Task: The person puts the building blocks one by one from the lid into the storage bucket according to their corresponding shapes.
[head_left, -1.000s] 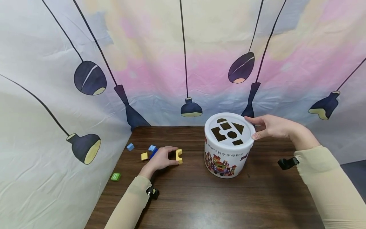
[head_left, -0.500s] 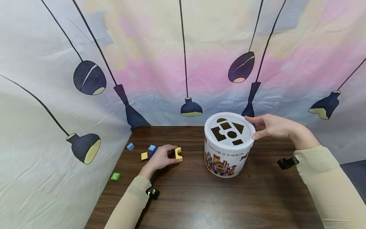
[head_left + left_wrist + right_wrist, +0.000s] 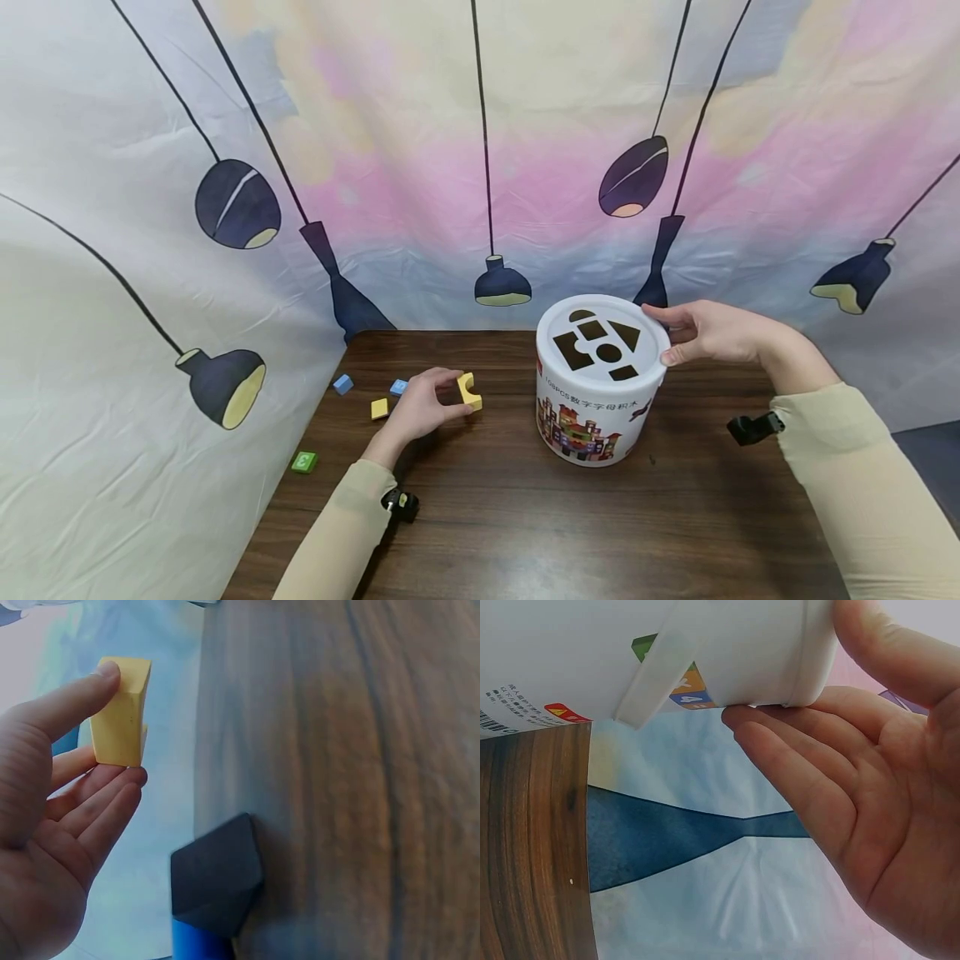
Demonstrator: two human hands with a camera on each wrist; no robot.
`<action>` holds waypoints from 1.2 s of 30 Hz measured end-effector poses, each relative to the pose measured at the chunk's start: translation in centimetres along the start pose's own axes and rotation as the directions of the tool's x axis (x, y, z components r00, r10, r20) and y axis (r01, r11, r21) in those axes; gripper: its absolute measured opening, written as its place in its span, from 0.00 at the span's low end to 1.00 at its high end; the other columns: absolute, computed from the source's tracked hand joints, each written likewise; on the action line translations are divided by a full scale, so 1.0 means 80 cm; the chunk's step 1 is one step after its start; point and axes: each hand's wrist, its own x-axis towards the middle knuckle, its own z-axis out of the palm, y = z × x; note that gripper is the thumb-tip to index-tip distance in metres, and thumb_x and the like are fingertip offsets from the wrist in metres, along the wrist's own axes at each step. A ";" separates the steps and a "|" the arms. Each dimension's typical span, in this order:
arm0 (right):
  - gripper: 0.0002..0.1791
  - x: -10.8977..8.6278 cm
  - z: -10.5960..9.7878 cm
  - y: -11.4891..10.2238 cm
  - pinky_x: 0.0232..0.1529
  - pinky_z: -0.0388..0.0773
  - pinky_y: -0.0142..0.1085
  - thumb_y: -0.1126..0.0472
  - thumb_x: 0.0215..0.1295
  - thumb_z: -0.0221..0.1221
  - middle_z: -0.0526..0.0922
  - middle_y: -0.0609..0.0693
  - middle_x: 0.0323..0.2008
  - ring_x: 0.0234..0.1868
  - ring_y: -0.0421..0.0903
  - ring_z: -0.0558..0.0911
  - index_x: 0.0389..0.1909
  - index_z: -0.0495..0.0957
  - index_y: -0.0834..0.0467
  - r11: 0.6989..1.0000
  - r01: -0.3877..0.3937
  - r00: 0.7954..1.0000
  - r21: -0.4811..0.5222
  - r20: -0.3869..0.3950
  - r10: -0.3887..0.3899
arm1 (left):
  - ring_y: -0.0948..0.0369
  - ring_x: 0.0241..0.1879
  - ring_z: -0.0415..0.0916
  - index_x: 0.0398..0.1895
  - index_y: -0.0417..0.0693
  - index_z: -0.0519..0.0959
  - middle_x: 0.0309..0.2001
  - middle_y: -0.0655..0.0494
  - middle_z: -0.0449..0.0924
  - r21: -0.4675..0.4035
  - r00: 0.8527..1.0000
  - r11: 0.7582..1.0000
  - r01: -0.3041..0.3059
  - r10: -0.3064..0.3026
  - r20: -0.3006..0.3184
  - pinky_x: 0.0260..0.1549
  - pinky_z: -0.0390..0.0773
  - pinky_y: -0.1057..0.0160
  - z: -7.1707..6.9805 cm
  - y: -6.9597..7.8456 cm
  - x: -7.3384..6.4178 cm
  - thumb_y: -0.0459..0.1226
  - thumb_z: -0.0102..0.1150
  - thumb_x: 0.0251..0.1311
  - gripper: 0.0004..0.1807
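My left hand (image 3: pixel 422 408) pinches a yellow arch block (image 3: pixel 470 393) with a half-round notch between thumb and fingertips. In the left wrist view the thumb lies on one end of the arch block (image 3: pixel 120 724) and fingers support the other. A white building-block bucket (image 3: pixel 588 408) stands upright to the right, its lid (image 3: pixel 647 354) cut with shaped holes, including a triangle, a circle and a notched one. My right hand (image 3: pixel 720 342) holds the lid's right edge, thumb and fingers spread along the rim; the right wrist view shows its fingers against the bucket's side.
Left of my left hand lie a yellow block (image 3: pixel 379 408), a blue numbered block (image 3: pixel 398 387) and another blue block (image 3: pixel 342 384). A green numbered block (image 3: pixel 303 462) sits near the left edge of the brown table (image 3: pixel 510 517). A printed curtain (image 3: pixel 420 208) hangs behind.
My left hand has moved up and slightly toward the back with the yellow arch block, now covering the dark blue block beside it. The right hand and bucket have stayed in place.
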 end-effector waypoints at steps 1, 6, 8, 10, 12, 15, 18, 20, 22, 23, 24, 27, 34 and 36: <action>0.53 0.000 0.000 0.000 0.62 0.82 0.50 0.59 0.69 0.73 0.57 0.70 0.80 0.73 0.69 0.71 0.83 0.51 0.71 1.000 0.000 1.000 -0.003 -0.001 0.000 | 0.48 0.60 0.83 0.69 0.42 0.81 0.64 0.47 0.82 -0.002 1.000 1.000 -0.007 0.007 -0.014 0.57 0.84 0.52 -0.001 0.002 0.000 0.45 0.83 0.58 0.37; 0.52 0.000 0.000 0.000 0.63 0.81 0.51 0.59 0.69 0.73 0.56 0.70 0.81 0.73 0.69 0.71 0.83 0.52 0.71 1.000 0.006 1.000 -0.017 -0.009 -0.006 | 0.49 0.59 0.84 0.68 0.43 0.82 0.60 0.49 0.83 -0.044 0.996 0.998 -0.045 0.041 -0.082 0.56 0.84 0.53 -0.006 0.015 0.000 0.45 0.84 0.56 0.37; 0.52 0.000 0.000 0.001 0.63 0.81 0.51 0.59 0.69 0.73 0.56 0.70 0.81 0.73 0.69 0.72 0.83 0.52 0.71 1.000 0.009 1.000 -0.016 -0.011 -0.009 | 0.50 0.58 0.85 0.68 0.44 0.82 0.59 0.50 0.83 -0.056 0.993 0.997 -0.053 0.047 -0.109 0.56 0.84 0.53 -0.008 0.021 0.000 0.45 0.84 0.55 0.37; 0.52 0.000 0.000 0.001 0.62 0.82 0.50 0.59 0.69 0.73 0.56 0.70 0.81 0.73 0.69 0.72 0.83 0.52 0.71 1.000 0.011 1.000 -0.018 -0.012 -0.011 | 0.50 0.57 0.85 0.67 0.44 0.83 0.58 0.50 0.83 -0.070 0.989 0.995 -0.065 0.055 -0.137 0.56 0.85 0.52 -0.010 0.028 0.001 0.44 0.85 0.55 0.37; 0.52 -0.001 0.000 0.001 0.61 0.82 0.50 0.59 0.69 0.73 0.56 0.70 0.81 0.72 0.69 0.72 0.83 0.52 0.70 1.000 0.011 1.000 -0.020 -0.014 -0.012 | 0.50 0.56 0.85 0.67 0.44 0.83 0.58 0.50 0.83 -0.080 0.984 0.994 -0.079 0.065 -0.164 0.56 0.85 0.53 -0.012 0.035 0.003 0.44 0.86 0.54 0.37; 0.52 -0.002 0.000 0.002 0.60 0.83 0.50 0.59 0.69 0.73 0.58 0.70 0.80 0.72 0.69 0.73 0.83 0.52 0.70 1.000 0.011 1.000 -0.020 -0.018 -0.012 | 0.50 0.56 0.85 0.67 0.42 0.83 0.58 0.49 0.83 -0.101 0.977 0.989 -0.110 0.088 -0.196 0.56 0.85 0.56 -0.015 0.047 0.006 0.42 0.86 0.53 0.38; 0.52 -0.003 0.000 0.004 0.60 0.83 0.49 0.59 0.69 0.73 0.59 0.70 0.80 0.72 0.69 0.73 0.83 0.52 0.70 1.000 0.011 1.000 -0.028 -0.020 -0.012 | 0.51 0.57 0.85 0.67 0.40 0.82 0.59 0.49 0.82 -0.130 0.969 0.981 -0.143 0.112 -0.221 0.57 0.84 0.56 -0.017 0.061 0.009 0.40 0.86 0.53 0.38; 0.52 -0.003 0.000 0.005 0.59 0.84 0.46 0.59 0.69 0.73 0.58 0.70 0.80 0.72 0.69 0.73 0.83 0.52 0.70 0.999 0.013 1.000 -0.030 -0.019 -0.014 | 0.51 0.57 0.85 0.67 0.40 0.82 0.59 0.48 0.82 -0.148 0.963 0.975 -0.168 0.130 -0.237 0.58 0.84 0.54 -0.018 0.072 0.010 0.39 0.86 0.52 0.38; 0.52 -0.003 0.000 0.006 0.58 0.84 0.45 0.59 0.69 0.73 0.58 0.70 0.80 0.72 0.69 0.73 0.83 0.52 0.70 0.999 0.014 1.000 -0.030 -0.020 -0.014 | 0.50 0.57 0.84 0.67 0.40 0.82 0.59 0.48 0.82 -0.164 0.957 0.968 -0.190 0.145 -0.253 0.58 0.84 0.52 -0.019 0.084 0.011 0.39 0.86 0.52 0.38; 0.51 -0.003 0.001 0.006 0.58 0.84 0.44 0.59 0.69 0.73 0.58 0.69 0.80 0.72 0.69 0.73 0.83 0.53 0.69 1.000 0.014 1.000 -0.023 -0.021 -0.014 | 0.49 0.57 0.84 0.67 0.41 0.83 0.59 0.48 0.82 -0.168 0.954 0.965 -0.201 0.153 -0.259 0.58 0.84 0.52 -0.020 0.090 0.011 0.39 0.86 0.52 0.37; 0.51 -0.002 0.001 0.006 0.58 0.83 0.43 0.60 0.69 0.73 0.57 0.69 0.81 0.72 0.69 0.73 0.83 0.53 0.69 1.000 0.015 1.000 -0.022 -0.022 -0.015 | 0.48 0.57 0.84 0.67 0.41 0.83 0.59 0.49 0.83 -0.171 0.951 0.962 -0.212 0.162 -0.265 0.59 0.84 0.52 -0.020 0.096 0.012 0.38 0.86 0.52 0.37; 0.51 -0.002 0.002 0.007 0.58 0.83 0.42 0.60 0.69 0.73 0.56 0.68 0.81 0.72 0.68 0.74 0.83 0.54 0.69 1.000 0.017 0.999 -0.020 -0.028 -0.018 | 0.45 0.57 0.84 0.66 0.42 0.83 0.58 0.49 0.83 -0.183 0.942 0.953 -0.243 0.186 -0.280 0.59 0.83 0.51 -0.022 0.113 0.013 0.38 0.86 0.52 0.36; 0.51 -0.001 0.002 0.007 0.59 0.84 0.48 0.59 0.69 0.73 0.57 0.69 0.81 0.71 0.68 0.75 0.83 0.54 0.68 0.998 0.017 0.999 -0.053 -0.037 -0.019 | 0.55 0.57 0.83 0.65 0.46 0.85 0.58 0.53 0.84 -0.158 0.915 0.937 -0.311 0.251 -0.315 0.58 0.84 0.52 -0.024 0.144 0.020 0.40 0.87 0.51 0.36; 0.51 -0.001 0.002 0.006 0.59 0.84 0.48 0.59 0.69 0.73 0.58 0.69 0.81 0.71 0.69 0.75 0.83 0.53 0.69 0.999 0.015 0.999 -0.050 -0.032 -0.017 | 0.58 0.56 0.83 0.65 0.46 0.85 0.58 0.54 0.84 -0.149 0.909 0.935 -0.322 0.261 -0.324 0.57 0.84 0.54 -0.023 0.152 0.021 0.40 0.87 0.51 0.36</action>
